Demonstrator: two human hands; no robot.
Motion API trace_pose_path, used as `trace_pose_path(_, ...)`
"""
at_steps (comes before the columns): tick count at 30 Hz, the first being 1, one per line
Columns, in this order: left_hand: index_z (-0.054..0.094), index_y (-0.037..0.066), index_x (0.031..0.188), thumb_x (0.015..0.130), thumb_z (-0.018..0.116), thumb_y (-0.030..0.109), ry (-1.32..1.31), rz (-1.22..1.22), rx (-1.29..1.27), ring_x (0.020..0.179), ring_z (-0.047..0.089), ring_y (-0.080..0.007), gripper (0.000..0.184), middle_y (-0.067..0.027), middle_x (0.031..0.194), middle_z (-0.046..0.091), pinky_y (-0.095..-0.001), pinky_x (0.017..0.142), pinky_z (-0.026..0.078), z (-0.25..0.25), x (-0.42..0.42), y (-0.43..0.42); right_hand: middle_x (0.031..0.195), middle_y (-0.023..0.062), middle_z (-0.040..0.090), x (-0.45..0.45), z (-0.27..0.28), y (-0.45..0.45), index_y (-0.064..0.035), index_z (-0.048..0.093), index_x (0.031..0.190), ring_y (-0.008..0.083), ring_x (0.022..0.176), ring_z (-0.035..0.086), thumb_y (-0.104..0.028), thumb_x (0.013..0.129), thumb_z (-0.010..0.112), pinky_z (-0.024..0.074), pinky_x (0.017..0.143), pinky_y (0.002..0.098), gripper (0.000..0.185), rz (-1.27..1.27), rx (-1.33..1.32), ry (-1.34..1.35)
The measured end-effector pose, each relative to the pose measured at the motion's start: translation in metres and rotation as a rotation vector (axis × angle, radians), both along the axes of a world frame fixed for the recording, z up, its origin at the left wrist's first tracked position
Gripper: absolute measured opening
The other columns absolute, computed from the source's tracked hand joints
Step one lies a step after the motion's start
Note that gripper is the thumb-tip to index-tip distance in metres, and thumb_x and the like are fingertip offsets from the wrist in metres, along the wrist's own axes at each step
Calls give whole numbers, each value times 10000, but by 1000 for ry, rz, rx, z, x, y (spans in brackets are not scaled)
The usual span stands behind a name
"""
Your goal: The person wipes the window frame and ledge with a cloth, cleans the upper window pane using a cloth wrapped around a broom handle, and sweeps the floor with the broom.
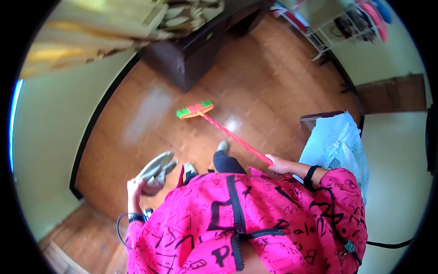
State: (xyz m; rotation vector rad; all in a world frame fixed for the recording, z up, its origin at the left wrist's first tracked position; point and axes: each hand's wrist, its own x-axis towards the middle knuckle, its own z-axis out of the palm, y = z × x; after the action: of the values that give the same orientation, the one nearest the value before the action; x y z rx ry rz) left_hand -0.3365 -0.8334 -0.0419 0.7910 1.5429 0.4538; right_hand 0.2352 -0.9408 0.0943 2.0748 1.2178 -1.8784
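A broom (237, 139) with a red handle and an orange head with green and red bristles reaches out over the wooden floor. My right hand (279, 165) is closed round the upper end of its handle. On the left side, my left hand (136, 188) grips a grey-white cloth-like item (157, 173), which hangs in the air above the floor; its exact kind is unclear. The broom head lies ahead of my feet, well apart from my left hand.
Dark wooden furniture (182, 64) stands ahead, near a patterned curtain (91, 34). At the upper right is a white rack (328, 34) with items on it. A light-blue plastic-covered object (340, 144) stands close to my right arm. Walls border both sides.
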Motion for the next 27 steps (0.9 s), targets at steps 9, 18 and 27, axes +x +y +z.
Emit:
trace_pose_path(9,669,-29,786,651,603,62,120,-74,-34,596,585,-119,177,-48,691,632,-256,549,474,36,70,28,620,-1,448,107,-7,32,-64,243,1322,90,451,443,-81,796,543,401,395,248,606,-526,45,-3)
trace_pose_path(18,651,-44,764,651,635,103,303,5,-69,549,538,-119,186,-32,648,598,-261,520,430,89,269,82,721,158,589,349,-84,-3,-38,556,872,288,633,586,-302,796,546,471,586,406,275,-344,-6,-279)
trace_pose_path(27,629,-42,744,662,616,85,173,102,-133,525,533,-127,152,-42,643,593,-255,501,412,72,381,122,863,260,597,470,-70,54,-5,544,948,429,850,561,-403,863,423,439,719,492,424,-112,152,-719)
